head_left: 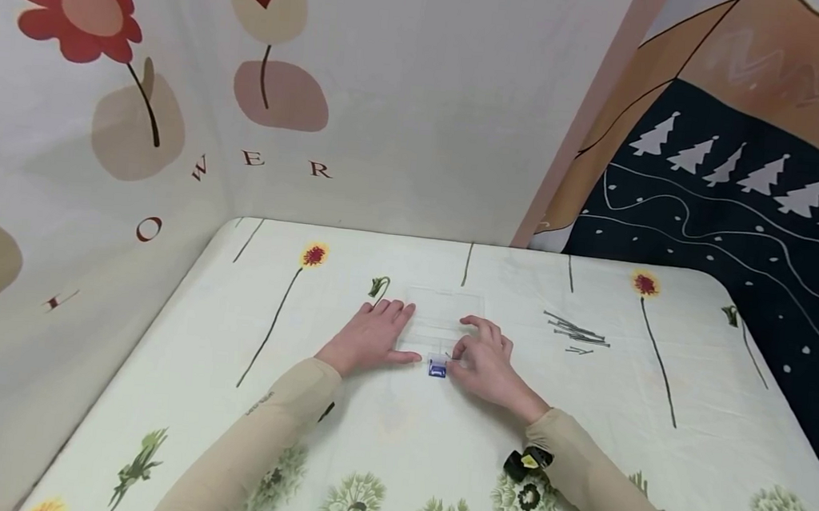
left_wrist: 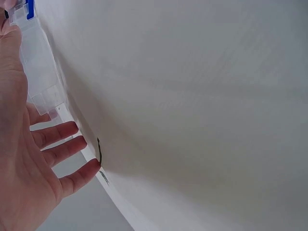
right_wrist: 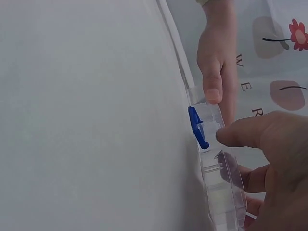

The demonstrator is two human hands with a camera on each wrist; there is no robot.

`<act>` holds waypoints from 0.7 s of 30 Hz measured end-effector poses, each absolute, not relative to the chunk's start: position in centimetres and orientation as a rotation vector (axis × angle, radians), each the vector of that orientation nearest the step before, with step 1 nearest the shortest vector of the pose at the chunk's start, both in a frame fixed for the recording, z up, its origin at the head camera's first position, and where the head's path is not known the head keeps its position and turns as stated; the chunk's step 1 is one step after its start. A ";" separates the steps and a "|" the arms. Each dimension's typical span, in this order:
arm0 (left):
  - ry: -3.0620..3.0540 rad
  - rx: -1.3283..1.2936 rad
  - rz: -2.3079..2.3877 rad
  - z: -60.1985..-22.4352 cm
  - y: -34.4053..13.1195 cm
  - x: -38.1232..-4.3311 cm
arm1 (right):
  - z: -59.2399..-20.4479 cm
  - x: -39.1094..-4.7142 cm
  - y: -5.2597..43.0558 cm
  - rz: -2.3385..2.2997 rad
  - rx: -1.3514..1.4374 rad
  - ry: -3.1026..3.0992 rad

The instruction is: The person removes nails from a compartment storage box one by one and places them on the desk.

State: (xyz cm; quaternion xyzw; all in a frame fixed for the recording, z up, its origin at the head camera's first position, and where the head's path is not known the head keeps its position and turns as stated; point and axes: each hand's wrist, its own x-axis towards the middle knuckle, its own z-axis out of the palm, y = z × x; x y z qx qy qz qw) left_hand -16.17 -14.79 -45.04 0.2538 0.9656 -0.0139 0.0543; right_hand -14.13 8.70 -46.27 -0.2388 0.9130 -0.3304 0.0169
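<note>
A low, clear plastic box (head_left: pixel 440 322) with a blue latch (head_left: pixel 437 368) at its front lies on the table between the hands. My left hand (head_left: pixel 376 337) rests along its left side with fingers spread, the thumb reaching towards the front corner. At the front right part is my right hand (head_left: pixel 484 363), fingers bent. A small tilted nail (right_wrist: pixel 218 154) shows at its index fingertip, between finger and thumb; the clear wall partly covers that finger. The right wrist view also shows the latch (right_wrist: pixel 197 128) and thin metal pieces (right_wrist: pixel 214 168) in the box.
Several long nails (head_left: pixel 577 330) lie in a loose pile to the right of the box, with a few short nails (head_left: pixel 578 351) just in front. A white flower-patterned cloth (head_left: pixel 221 449) covers the table. Printed cloth walls (head_left: pixel 421 112) stand behind and at the left.
</note>
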 end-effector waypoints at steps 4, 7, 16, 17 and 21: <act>2.923 0.753 -0.043 -45.0 -14.7 -16.2 | -46.3 -14.2 8.7 -1.090 -0.734 2.824; 2.923 0.745 -0.044 -45.0 -14.7 -16.1 | -46.3 -14.2 8.7 -1.108 -0.736 2.814; 2.936 0.756 -0.045 -45.0 -14.7 -16.1 | -46.3 -14.3 8.5 -1.085 -0.765 2.819; 2.936 0.759 -0.048 -45.0 -14.7 -16.1 | -46.3 -14.3 8.4 -1.077 -0.765 2.824; 2.933 0.767 -0.050 -44.9 -14.7 -16.0 | -46.2 -14.3 8.1 -1.053 -0.761 2.835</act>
